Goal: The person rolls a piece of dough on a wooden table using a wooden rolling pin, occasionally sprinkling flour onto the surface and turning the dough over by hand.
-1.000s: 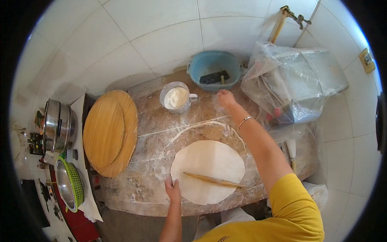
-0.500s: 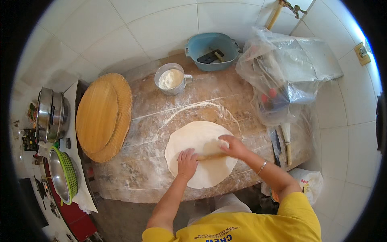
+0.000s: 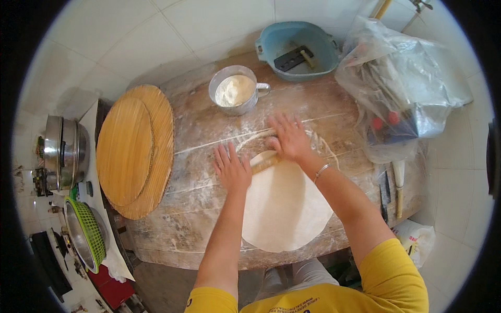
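A round, thin sheet of pale dough [image 3: 284, 214] lies on the floured wooden table. Across its far edge rests a wooden rolling pin [image 3: 265, 163], seen only in its middle part. At the pin's left end is my left hand [image 3: 233, 168], palm down, fingers stretched out and spread. My right hand [image 3: 290, 137] presses on the other end with its palm, its fingers also spread and pointing away from me. Both palms hide the pin's ends. A thin line of flour [image 3: 250, 137] curves over the boards just beyond the dough.
Beyond my hands stand a metal mug of flour [image 3: 235, 99] and a blue basin [image 3: 297, 70]. Round wooden boards [image 3: 125, 151] lie to the left. Rightward are a plastic-covered box [image 3: 407, 88], a knife [image 3: 384, 193] and a brush [image 3: 399, 188]. A green colander [image 3: 86, 229] sits farther left.
Both hands have pushed the rolling pin away from me, from the dough's middle to its far edge. My fingers have straightened and spread. The view has shifted slightly.
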A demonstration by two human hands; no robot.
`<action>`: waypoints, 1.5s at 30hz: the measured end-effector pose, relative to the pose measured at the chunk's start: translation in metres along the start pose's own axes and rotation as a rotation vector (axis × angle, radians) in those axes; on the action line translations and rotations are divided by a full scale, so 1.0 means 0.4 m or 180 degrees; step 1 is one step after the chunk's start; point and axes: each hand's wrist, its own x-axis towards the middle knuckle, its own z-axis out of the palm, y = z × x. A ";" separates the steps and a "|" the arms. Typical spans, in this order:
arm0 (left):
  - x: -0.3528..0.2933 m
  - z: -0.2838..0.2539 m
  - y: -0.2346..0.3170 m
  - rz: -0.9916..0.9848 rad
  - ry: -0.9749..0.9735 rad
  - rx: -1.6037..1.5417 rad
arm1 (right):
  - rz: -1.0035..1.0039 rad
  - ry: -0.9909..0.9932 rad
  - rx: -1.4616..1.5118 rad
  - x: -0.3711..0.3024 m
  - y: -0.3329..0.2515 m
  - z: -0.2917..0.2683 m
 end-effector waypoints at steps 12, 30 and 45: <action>-0.389 -0.066 -0.039 0.0916 -0.0834 -0.0792 | -0.0999 -0.0503 0.0402 -0.285 0.055 -0.057; -0.262 -0.096 -0.176 0.0486 -0.0638 -0.0300 | 0.0242 -0.0132 0.0172 -0.178 -0.139 0.041; -0.137 -0.109 -0.251 -0.0775 -0.0103 0.0158 | -0.0224 0.0284 0.0719 0.134 -0.281 0.121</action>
